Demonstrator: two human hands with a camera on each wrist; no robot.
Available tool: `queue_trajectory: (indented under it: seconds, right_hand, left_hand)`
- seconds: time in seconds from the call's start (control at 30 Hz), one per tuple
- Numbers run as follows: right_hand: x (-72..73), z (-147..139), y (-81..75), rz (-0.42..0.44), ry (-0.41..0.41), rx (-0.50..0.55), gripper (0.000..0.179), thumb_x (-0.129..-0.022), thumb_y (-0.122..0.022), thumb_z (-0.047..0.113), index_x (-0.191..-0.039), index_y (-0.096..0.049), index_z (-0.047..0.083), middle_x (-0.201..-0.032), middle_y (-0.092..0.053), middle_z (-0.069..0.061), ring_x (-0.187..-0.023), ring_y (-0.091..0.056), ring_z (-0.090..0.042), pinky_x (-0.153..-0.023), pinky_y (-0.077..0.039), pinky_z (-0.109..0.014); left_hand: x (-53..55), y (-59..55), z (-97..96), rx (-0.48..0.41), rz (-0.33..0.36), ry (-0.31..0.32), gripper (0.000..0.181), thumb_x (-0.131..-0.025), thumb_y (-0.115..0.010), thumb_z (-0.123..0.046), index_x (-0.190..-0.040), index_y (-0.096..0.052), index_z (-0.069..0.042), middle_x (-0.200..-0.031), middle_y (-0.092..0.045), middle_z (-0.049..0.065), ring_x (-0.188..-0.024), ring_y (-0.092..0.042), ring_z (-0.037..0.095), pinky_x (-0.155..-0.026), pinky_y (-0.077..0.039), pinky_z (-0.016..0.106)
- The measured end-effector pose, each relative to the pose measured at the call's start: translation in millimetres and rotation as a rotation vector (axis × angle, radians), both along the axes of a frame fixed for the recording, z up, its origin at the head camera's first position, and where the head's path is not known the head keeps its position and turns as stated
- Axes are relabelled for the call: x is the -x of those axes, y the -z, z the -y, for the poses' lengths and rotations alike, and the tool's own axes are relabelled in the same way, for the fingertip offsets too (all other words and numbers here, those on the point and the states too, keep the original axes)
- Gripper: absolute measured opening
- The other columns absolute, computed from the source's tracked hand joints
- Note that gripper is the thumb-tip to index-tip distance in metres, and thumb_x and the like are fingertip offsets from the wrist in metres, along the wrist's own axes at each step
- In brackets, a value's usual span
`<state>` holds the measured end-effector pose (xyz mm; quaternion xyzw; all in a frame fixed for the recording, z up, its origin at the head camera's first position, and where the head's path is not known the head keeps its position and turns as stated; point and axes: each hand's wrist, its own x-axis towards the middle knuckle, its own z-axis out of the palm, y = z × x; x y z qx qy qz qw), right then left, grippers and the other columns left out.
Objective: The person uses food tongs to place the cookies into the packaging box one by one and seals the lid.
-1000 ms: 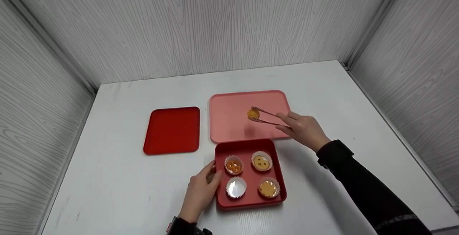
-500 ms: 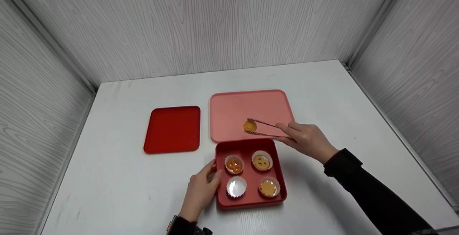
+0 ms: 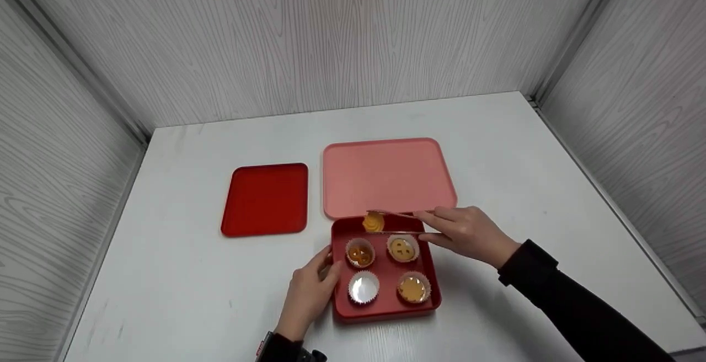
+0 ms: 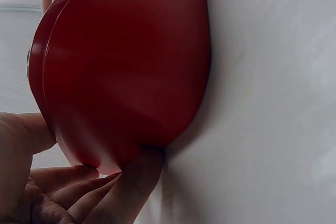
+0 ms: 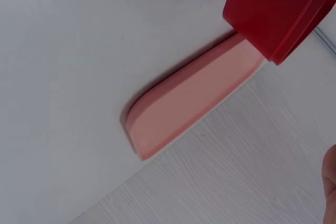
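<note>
My right hand (image 3: 471, 238) pinches metal tongs (image 3: 398, 233), whose tips hold a yellow swirl-topped cookie (image 3: 373, 222) above the back edge of a red square box (image 3: 383, 276). At the box's left side, my left hand (image 3: 310, 293) grips the wall; in the left wrist view, its thumb is at the rim and the fingers (image 4: 131, 184) press the outside. Several paper cups stand in the box. Three hold cookies, one being a cookie with holes (image 3: 401, 250); the front-left paper cup (image 3: 363, 288) shows only its pale bottom. The right wrist view shows neither tongs nor cookie.
Behind the box lies a pink tray (image 3: 380, 177), close to its back edge. A smaller flat red tray (image 3: 265, 202) is to its left on the white table (image 3: 182, 273). Grey wood-grain walls (image 3: 353, 36) enclose the back and sides.
My right hand has brought the tongs and swirl cookie toward me and slightly left, from over the pink tray to the box's back edge. The left hand and box stay put.
</note>
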<state>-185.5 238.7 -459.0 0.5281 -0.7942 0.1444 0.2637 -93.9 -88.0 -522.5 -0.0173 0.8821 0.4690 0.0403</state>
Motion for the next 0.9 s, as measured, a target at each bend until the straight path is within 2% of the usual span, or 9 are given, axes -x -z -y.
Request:
queue_trajectory:
  seconds: [0.13, 0.2, 0.4, 0.53, 0.7, 0.8, 0.9]
  right_hand:
    - [-7.3, 4, 1.5, 0.06, -0.057, -0.013, 0.038, -0.098, -0.069, 0.035, -0.122, -0.073, 0.006, -0.075, -0.056, 0.001, -0.054, -0.042, -0.005, -0.049, -0.041, -0.017]
    - [-10.9, 6, 2.4, 0.096, -0.086, -0.026, 0.039, -0.094, -0.075, 0.032, -0.123, -0.074, 0.006, -0.073, -0.054, 0.002, -0.054, -0.039, -0.005, -0.048, -0.039, -0.016]
    - [-19.1, 10, 6.3, 0.173, -0.151, -0.056, 0.048, -0.081, -0.088, 0.022, -0.124, -0.073, 0.006, -0.079, -0.063, 0.001, -0.056, -0.048, -0.004, -0.052, -0.046, -0.015]
    - [-22.4, 13, 8.3, 0.213, -0.17, -0.077, 0.042, -0.083, -0.087, 0.023, -0.12, -0.075, 0.008, -0.077, -0.059, 0.003, -0.057, -0.048, -0.002, -0.053, -0.045, -0.014]
    - [-24.2, 16, 10.5, 0.251, -0.197, -0.09, 0.034, -0.089, -0.082, 0.026, -0.118, -0.075, 0.01, -0.073, -0.052, 0.005, -0.057, -0.04, 0.001, -0.052, -0.037, -0.01]
    - [-24.7, 16, 11.5, 0.247, -0.209, -0.102, 0.031, -0.093, -0.077, 0.028, -0.116, -0.075, 0.008, -0.074, -0.053, 0.004, -0.056, -0.041, 0.001, -0.051, -0.035, -0.01]
    - [-25.0, 17, 12.7, 0.253, -0.21, -0.12, 0.029, -0.093, -0.077, 0.028, -0.115, -0.075, 0.009, -0.076, -0.058, 0.004, -0.057, -0.046, 0.001, -0.051, -0.038, -0.011]
  left_hand:
    - [0.3, -0.1, 0.2, 0.0, -0.002, -0.002, 0.054, -0.102, -0.061, -0.037, -0.147, -0.055, -0.007, -0.133, -0.068, 0.013, -0.127, -0.063, 0.031, -0.109, -0.047, 0.05]
    - [0.4, -0.4, 0.4, 0.002, -0.007, -0.002, 0.054, -0.102, -0.061, -0.037, -0.147, -0.055, -0.007, -0.132, -0.068, 0.013, -0.127, -0.062, 0.031, -0.11, -0.046, 0.05]
    - [0.4, -0.2, 1.2, 0.001, -0.003, 0.0, 0.055, -0.102, -0.061, -0.038, -0.148, -0.055, -0.007, -0.133, -0.068, 0.014, -0.127, -0.062, 0.031, -0.11, -0.046, 0.051]
    - [0.3, 0.8, 1.2, 0.002, -0.004, -0.001, 0.056, -0.103, -0.061, -0.038, -0.148, -0.054, -0.006, -0.134, -0.067, 0.014, -0.127, -0.062, 0.031, -0.11, -0.046, 0.051]
    - [0.3, 1.0, 0.3, 0.007, -0.004, -0.005, 0.055, -0.103, -0.061, -0.038, -0.147, -0.055, -0.007, -0.132, -0.069, 0.013, -0.127, -0.062, 0.032, -0.11, -0.046, 0.052]
    - [0.4, 0.5, -0.2, 0.01, -0.002, -0.006, 0.056, -0.103, -0.061, -0.04, -0.148, -0.055, -0.007, -0.13, -0.069, 0.013, -0.127, -0.062, 0.033, -0.109, -0.046, 0.052]
    - [0.2, 0.6, -0.4, 0.013, 0.001, -0.007, 0.056, -0.103, -0.06, -0.04, -0.148, -0.055, -0.007, -0.13, -0.069, 0.013, -0.127, -0.062, 0.033, -0.109, -0.046, 0.052]
